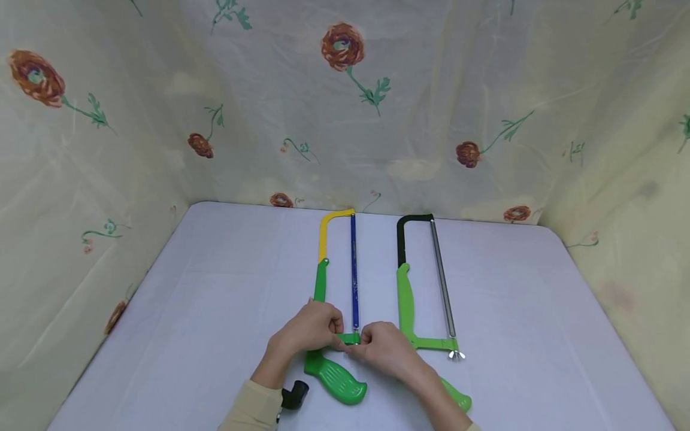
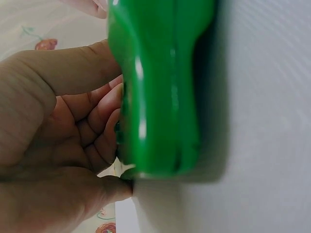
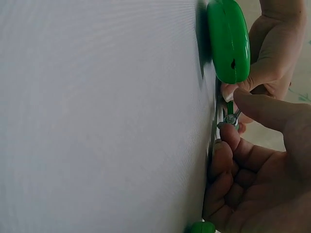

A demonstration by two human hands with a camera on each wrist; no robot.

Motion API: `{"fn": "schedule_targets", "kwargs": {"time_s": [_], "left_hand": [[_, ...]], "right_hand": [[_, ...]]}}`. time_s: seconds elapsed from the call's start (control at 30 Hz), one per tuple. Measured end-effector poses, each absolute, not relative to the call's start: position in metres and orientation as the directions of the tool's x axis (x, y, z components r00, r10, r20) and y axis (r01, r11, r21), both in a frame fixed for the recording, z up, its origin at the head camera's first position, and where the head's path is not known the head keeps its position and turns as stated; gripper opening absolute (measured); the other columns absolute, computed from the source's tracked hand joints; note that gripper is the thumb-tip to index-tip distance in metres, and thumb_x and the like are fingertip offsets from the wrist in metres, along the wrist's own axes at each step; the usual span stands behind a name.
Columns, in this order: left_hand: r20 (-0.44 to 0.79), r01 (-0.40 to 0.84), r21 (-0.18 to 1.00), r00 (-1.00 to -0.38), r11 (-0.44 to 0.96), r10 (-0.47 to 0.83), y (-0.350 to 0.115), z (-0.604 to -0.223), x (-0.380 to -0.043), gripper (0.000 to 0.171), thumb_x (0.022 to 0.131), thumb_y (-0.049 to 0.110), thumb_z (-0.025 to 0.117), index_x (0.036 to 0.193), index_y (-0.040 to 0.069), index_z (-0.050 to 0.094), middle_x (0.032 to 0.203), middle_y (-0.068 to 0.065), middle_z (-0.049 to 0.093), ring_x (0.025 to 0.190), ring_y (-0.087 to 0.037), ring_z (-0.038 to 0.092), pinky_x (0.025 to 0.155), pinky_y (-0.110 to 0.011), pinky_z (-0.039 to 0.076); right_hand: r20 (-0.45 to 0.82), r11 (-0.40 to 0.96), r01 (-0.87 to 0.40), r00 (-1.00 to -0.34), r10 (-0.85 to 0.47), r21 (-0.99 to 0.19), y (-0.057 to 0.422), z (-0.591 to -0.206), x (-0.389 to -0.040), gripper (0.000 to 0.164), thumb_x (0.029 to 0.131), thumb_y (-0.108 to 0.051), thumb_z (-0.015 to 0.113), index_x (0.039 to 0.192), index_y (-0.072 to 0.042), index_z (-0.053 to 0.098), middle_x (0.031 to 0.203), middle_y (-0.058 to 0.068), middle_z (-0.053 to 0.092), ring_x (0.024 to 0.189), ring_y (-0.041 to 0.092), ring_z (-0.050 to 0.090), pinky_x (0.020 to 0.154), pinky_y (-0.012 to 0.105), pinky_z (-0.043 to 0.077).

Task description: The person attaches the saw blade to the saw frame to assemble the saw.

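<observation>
A hacksaw with a green and yellow frame (image 1: 320, 281) and a blue blade (image 1: 354, 272) lies on the table. My left hand (image 1: 309, 326) grips its green frame just above the handle (image 1: 339, 382). From the right, my right hand (image 1: 390, 350) reaches the near end of the blade. The right wrist view has its thumb and index finger pinching a small metal wing nut (image 3: 231, 119) there. In the left wrist view the green handle (image 2: 160, 97) hides part of the left fingers.
To the right lies a second hacksaw (image 1: 405, 299) with a light green and black frame, its wing nut (image 1: 456, 355) visible. My right forearm covers part of its handle. A white cloth covers the table (image 1: 237, 257); flowered curtains (image 1: 420, 90) stand behind and at both sides.
</observation>
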State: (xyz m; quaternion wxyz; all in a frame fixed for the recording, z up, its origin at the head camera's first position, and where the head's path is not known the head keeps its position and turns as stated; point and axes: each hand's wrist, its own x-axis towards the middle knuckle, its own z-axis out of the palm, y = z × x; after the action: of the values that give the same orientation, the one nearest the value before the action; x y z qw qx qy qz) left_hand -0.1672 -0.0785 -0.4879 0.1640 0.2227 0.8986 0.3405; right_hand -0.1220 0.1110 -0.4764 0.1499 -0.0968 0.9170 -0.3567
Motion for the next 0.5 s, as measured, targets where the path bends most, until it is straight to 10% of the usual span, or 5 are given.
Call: {"fn": "schedule_targets", "kwargs": {"time_s": [0.3,0.5], "left_hand": [[-0.132,0.294,0.677,-0.853,0.675,0.505,-0.0784,-0.4886,-0.1670,0.023,0.073,0.019,0.088,0.068,0.019,0.065,0.056,0.008,0.052,0.056,-0.007,0.048,0.100,-0.048,0.042],[-0.154,0.272,0.680,-0.855,0.681,0.495,-0.0784,-0.4886,-0.1669,0.024,0.073,0.020,0.088,0.069,0.020,0.065,0.058,0.007,0.053,0.056,-0.008,0.048,0.078,-0.032,0.039]], "right_hand": [[-0.208,0.737,-0.049,-0.945,-0.253,-0.674,0.1089,-0.4784,-0.1226,0.041,0.084,-0.033,0.072,0.054,-0.018,0.048,0.049,-0.008,0.039,0.048,0.007,0.035,0.047,0.021,0.027],[-0.246,0.734,-0.001,-0.942,-0.229,-0.679,0.1071,-0.4758,-0.1216,0.033,0.080,-0.020,0.065,0.053,-0.018,0.047,0.048,-0.007,0.038,0.046,0.008,0.033,0.046,0.022,0.025]]}}
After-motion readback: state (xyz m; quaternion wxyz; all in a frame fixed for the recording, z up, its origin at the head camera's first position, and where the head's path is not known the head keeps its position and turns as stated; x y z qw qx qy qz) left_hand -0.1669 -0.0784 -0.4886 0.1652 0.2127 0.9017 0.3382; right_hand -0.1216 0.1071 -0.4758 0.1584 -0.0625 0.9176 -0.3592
